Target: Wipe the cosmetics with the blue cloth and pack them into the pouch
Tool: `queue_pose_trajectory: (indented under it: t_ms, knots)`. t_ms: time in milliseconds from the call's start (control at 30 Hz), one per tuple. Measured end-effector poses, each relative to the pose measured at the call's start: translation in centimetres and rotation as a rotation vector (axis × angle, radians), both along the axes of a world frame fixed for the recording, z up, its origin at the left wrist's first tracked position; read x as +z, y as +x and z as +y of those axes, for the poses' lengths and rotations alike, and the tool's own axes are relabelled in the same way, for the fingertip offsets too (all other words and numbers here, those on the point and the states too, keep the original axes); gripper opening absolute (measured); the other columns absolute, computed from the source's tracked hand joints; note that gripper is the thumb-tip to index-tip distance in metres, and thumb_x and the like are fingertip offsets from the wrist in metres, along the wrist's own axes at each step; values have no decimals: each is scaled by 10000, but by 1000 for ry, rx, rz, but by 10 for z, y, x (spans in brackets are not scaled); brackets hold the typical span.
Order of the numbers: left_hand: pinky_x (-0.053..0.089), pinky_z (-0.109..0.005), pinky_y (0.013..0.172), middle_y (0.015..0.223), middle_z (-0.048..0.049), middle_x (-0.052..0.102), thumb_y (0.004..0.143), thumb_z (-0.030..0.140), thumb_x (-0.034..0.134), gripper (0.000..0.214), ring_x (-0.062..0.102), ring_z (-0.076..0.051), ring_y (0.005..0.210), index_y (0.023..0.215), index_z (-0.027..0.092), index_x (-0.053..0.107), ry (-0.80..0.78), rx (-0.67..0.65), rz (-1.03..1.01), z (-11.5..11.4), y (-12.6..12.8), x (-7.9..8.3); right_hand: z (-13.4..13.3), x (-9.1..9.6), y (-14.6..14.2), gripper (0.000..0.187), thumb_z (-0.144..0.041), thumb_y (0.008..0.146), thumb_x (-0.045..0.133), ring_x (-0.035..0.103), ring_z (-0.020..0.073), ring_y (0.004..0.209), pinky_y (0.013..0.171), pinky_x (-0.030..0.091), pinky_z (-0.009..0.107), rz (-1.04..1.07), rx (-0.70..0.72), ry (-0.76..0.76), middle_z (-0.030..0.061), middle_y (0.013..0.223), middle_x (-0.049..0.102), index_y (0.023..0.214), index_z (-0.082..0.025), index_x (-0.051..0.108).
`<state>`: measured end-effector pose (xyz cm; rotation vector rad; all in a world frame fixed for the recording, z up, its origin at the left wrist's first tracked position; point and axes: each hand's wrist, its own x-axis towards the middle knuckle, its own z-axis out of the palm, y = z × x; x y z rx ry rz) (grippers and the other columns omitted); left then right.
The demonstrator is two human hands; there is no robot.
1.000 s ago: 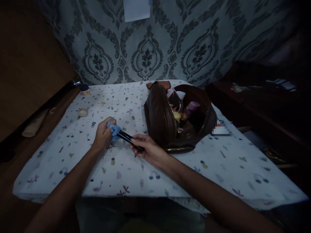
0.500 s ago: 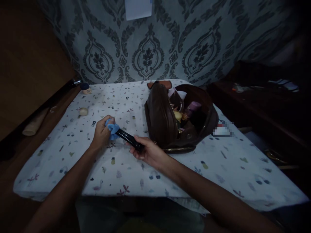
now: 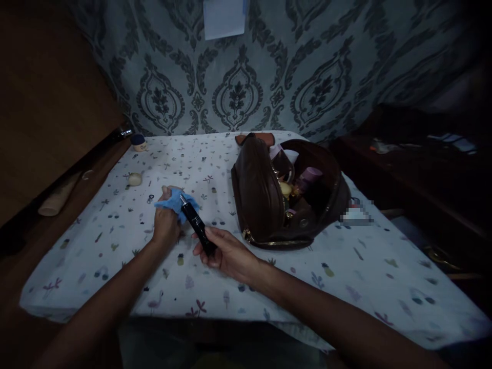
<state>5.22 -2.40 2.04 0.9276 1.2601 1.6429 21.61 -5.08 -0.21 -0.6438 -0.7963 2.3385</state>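
My right hand [image 3: 225, 253] is closed around the lower end of a slim black cosmetic tube [image 3: 197, 223] with a silver tip, which slants up and to the left. A light blue cloth [image 3: 172, 201] is in my left hand [image 3: 166, 225], whose fingers are partly covered by it. The tube's silver tip is in front of the cloth; whether they touch I cannot tell. To the right of my hands stands a brown bag [image 3: 255, 195], unzipped, with several cosmetics inside, among them a pink-capped container [image 3: 312, 175].
A small jar with a dark lid [image 3: 138, 142] and a beige rounded object [image 3: 134, 179] rest on the left of the printed tablecloth [image 3: 184, 287]. Behind the bag lies an orange-brown item [image 3: 264, 138]. A wooden panel [image 3: 46, 102] borders the left; dark furniture [image 3: 415, 169] stands right.
The tube's silver tip has come out of the blue cloth and shows now. My right hand has tilted the tube more upright. The cloth is spread wider over my left hand.
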Motion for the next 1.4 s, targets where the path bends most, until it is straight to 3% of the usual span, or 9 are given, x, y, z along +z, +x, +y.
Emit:
queue_pose_trajectory:
  t_ms: [67, 167, 267, 533, 767, 867, 1000, 1167, 1400]
  knots:
    - [394, -247, 507, 637, 27, 549, 828, 740, 603, 528, 456, -117, 536, 769, 216, 597, 69, -1, -16, -1, 3, -2, 0, 0, -1, 491, -561, 706, 846, 567, 83, 524, 462, 334, 191, -17, -42, 26, 28, 709, 713, 931, -153, 690]
    - [442, -238, 573, 703, 23, 591, 707, 673, 781, 505, 514, -120, 607, 815, 204, 628, 83, -142, 32, -2, 4, -1, 0, 2, -1, 490, -575, 705, 845, 572, 85, 529, 478, 350, 191, -48, -97, 52, 24, 698, 704, 893, -157, 670]
    - [438, -228, 595, 696, 29, 582, 723, 579, 819, 433, 517, -115, 629, 793, 197, 627, 54, -162, 113, -3, 1, 1, 0, 4, 0, 501, -578, 683, 858, 576, 89, 523, 472, 360, 185, -52, -114, 48, 23, 682, 697, 891, -162, 671]
    - [374, -224, 467, 701, 7, 605, 669, 646, 812, 512, 494, -98, 550, 782, 178, 639, 16, -159, -77, -1, 6, 11, 9, 2, 9, 354, -468, 829, 757, 401, 23, 419, 352, 197, 128, 59, 133, -261, 6, 631, 624, 884, -129, 672]
    - [329, -196, 432, 562, 60, 466, 789, 637, 708, 490, 383, -75, 472, 696, 193, 521, -22, -40, 13, -1, 4, 6, -2, 4, 0, 540, -445, 652, 911, 595, 72, 534, 446, 387, 162, -97, -126, 209, -59, 767, 640, 974, -217, 542]
    - [343, -199, 449, 562, 61, 452, 819, 650, 661, 497, 389, -80, 475, 688, 201, 494, -15, -10, 65, -3, 4, 5, -3, 1, -2, 509, -459, 684, 884, 608, 79, 570, 461, 417, 170, -159, -173, 326, -71, 749, 613, 963, -212, 539]
    - [341, -214, 438, 518, 72, 408, 818, 638, 659, 480, 369, -89, 444, 670, 213, 494, -6, -34, 44, -5, 7, 9, -4, 0, 0, 451, -493, 755, 825, 677, 120, 685, 503, 454, 186, -132, -105, 339, -23, 795, 663, 978, -199, 568]
    - [391, -214, 485, 586, 43, 511, 806, 624, 663, 450, 460, -98, 502, 701, 200, 557, 10, -100, -36, -3, 9, 9, -6, 5, 0, 438, -491, 769, 826, 740, 145, 745, 581, 505, 193, -26, -38, 256, 10, 814, 723, 957, -185, 575]
    - [492, -217, 582, 782, -39, 688, 797, 663, 690, 509, 638, -147, 687, 862, 158, 673, -40, -353, -130, -3, 2, 5, -4, 9, -1, 470, -449, 735, 873, 779, 177, 799, 668, 582, 215, 93, 4, 97, 56, 844, 774, 1001, -151, 625]
